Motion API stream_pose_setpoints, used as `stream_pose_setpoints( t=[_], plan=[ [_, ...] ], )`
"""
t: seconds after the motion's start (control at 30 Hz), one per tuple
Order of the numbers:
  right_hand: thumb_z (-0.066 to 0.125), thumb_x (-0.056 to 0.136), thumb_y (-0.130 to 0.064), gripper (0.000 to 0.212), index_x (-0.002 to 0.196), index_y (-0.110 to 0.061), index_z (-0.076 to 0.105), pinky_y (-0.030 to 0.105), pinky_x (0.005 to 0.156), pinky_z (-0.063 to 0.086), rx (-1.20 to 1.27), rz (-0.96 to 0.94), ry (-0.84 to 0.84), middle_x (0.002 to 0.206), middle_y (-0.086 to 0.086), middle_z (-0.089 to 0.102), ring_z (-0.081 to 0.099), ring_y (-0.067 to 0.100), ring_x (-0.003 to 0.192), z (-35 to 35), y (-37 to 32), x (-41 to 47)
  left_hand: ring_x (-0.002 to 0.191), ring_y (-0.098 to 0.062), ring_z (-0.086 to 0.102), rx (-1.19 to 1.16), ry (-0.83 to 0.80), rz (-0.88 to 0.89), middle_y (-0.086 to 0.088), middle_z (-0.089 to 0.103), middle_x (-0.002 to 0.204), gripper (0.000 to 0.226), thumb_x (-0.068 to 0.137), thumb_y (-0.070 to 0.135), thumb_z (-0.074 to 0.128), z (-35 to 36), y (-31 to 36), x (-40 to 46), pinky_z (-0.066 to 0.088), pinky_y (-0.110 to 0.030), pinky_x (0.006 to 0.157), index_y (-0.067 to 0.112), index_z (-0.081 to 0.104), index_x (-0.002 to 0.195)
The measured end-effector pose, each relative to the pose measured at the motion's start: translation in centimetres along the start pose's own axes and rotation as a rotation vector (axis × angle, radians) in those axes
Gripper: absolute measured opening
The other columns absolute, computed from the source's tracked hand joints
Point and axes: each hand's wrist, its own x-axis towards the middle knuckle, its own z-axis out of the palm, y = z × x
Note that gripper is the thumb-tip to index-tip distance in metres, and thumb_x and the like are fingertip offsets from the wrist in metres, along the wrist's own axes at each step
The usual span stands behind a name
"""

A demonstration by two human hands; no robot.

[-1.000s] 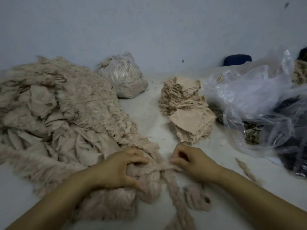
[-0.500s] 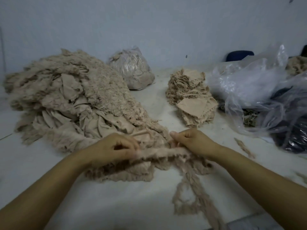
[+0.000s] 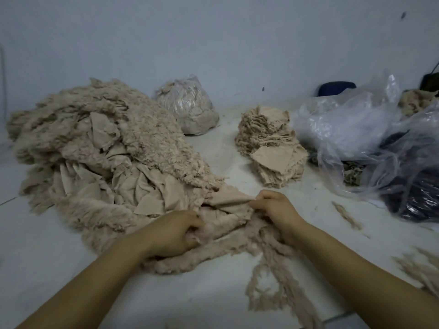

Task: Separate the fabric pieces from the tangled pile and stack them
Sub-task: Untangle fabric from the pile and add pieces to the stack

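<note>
Separation step — my left hand (image 3: 174, 236) gripped the tangled pile's (image 3: 99, 162) near edge, right hand (image 3: 273, 207) pinched one fabric piece (image 3: 228, 198); I judged next: pull free, carry to stack (image 3: 270, 148).

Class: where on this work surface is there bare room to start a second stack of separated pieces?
Bare surface lies between the tangled pile and the stack, and near-left beside the left forearm. The right side is crowded by plastic bags and loose scraps.

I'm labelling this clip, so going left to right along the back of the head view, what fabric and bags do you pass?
Big tangled pile → small tied bag of scraps → neat stack of pieces → loose clear plastic bags.
</note>
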Motion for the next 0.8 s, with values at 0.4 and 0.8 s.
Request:
stream_pose_setpoints(
  t=[0.4, 0.8],
  plan=[
    [0.067, 0.081, -0.004, 0.009, 0.087, 0.002, 0.068, 0.036, 0.072, 0.047, 0.092, 0.169, -0.266, 0.084, 0.02, 0.064, 0.059, 0.029, 0.074, 0.0, -0.3, 0.8, 0.131, -0.014, 0.034, -0.015, 0.235, -0.083, 0.004, 0.044, 0.138, 0.043, 0.089, 0.028, 0.059, 0.7, 0.6, 5.7, 0.017, -0.034, 0.112, 0.02, 0.049, 0.13],
    [0.065, 0.083, -0.012, 0.017, 0.072, -0.012, 0.052, 0.021, 0.05, 0.048, 0.42, -0.053, -0.183, 0.062, 0.0, 0.062, 0.059, 0.012, 0.055, -1.2, -1.2, 2.4, 0.078, -0.017, 0.049, -0.644, 0.209, -0.038, -0.008, 0.053, 0.083, 0.017, 0.096, 0.011, 0.05, 0.1, 1.5, 8.7, 0.038, -0.033, 0.072, -0.004, 0.056, 0.09]
  ],
)
